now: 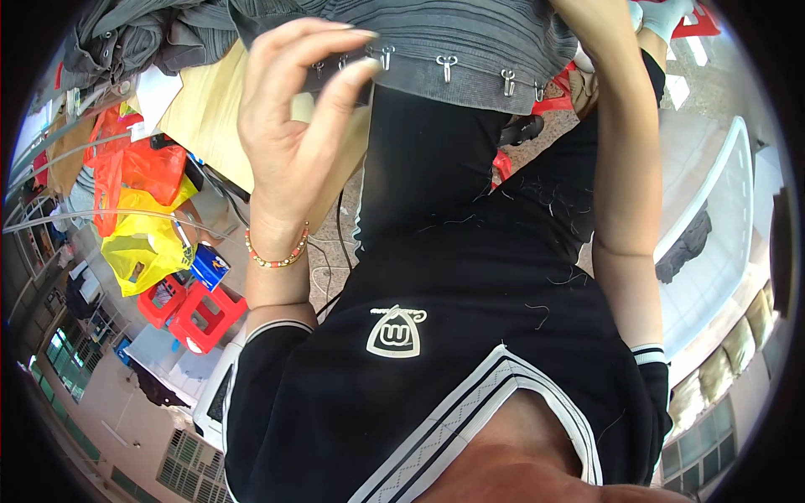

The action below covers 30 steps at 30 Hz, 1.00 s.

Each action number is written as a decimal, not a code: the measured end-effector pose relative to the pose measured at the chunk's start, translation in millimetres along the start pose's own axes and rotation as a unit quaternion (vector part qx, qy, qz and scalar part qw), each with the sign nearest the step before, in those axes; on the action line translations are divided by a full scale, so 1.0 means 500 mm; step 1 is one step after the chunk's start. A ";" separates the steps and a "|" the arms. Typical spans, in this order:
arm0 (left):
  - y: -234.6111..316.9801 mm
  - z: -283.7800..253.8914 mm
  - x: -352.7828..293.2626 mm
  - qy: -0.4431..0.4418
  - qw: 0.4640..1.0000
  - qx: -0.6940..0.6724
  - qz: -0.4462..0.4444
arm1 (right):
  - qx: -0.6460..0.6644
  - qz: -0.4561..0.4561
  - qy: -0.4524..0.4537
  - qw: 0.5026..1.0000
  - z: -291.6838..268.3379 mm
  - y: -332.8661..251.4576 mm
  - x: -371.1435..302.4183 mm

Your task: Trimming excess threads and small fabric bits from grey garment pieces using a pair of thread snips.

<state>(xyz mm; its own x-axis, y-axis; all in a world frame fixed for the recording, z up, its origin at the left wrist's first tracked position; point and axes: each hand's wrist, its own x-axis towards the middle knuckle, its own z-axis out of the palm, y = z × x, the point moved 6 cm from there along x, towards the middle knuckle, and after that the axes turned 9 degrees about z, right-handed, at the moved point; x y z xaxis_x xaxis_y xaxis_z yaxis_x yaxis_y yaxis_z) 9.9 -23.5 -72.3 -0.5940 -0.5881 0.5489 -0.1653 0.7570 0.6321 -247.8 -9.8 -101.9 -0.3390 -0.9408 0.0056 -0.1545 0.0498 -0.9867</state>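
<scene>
A grey ribbed knit garment (470, 38) lies across my lap at the top of the view, its flat band (478, 90) turned toward me. Along that band runs a row of several silver metal hooks (447, 69). My left hand (289, 109) hovers over the garment's left part, thumb and forefinger curved but apart. Its fingertips are close to one of the hooks; I make out nothing held between them. My right forearm (625, 151) reaches up past the garment's right side, and the hand itself lies beyond the top edge.
At left a pale wooden tabletop (210, 109) carries more grey garments (151, 38). Below it are red and yellow plastic bags (138, 243) and red stools (205, 318). A white-rimmed translucent bin (713, 243) holding dark cloth stands at right. Loose threads cling to my black clothes.
</scene>
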 end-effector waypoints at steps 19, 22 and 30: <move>0.022 0.034 0.022 -0.041 0.985 0.077 0.149 | -0.308 -0.240 -0.009 0.921 0.004 -0.090 -0.195; 0.032 0.037 0.019 -0.056 0.960 0.163 0.221 | -0.320 -0.265 -0.032 0.909 0.014 -0.104 -0.201; 0.020 0.035 0.012 -0.024 0.978 0.086 0.190 | -0.339 -0.262 -0.074 0.900 0.022 -0.119 -0.198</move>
<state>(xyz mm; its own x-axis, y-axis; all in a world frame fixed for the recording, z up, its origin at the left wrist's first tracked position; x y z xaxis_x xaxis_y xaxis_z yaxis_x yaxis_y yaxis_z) -9.1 -14.6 -72.4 -0.6742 -0.2448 0.6968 -0.0535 0.9572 0.2845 -194.7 76.6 -45.5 0.0656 -0.9269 0.3696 -0.8056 -0.2678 -0.5286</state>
